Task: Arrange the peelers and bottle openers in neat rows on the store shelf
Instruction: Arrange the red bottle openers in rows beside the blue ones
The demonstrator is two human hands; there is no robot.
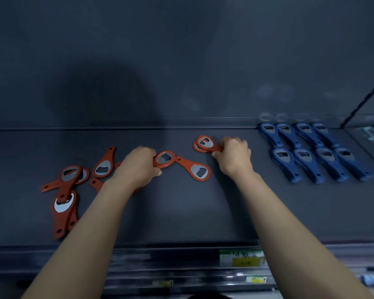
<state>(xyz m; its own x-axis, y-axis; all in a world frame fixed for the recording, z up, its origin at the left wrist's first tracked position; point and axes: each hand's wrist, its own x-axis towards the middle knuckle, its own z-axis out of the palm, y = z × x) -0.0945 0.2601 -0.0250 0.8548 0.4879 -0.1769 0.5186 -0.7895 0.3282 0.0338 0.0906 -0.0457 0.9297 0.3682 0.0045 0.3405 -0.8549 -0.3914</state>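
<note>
My left grip (138, 167) pinches one red opener stack (164, 158) by its handles, my right grip (233, 156) a second stack (204, 143); light, stiff, likely slippery.

On the shelf (181, 216), the left grip (138, 167) holds an orange opener (165, 159); the right grip (233, 156) holds a second orange opener (204, 143). Blue openers (311, 152) form two rows near the right edge.
</note>
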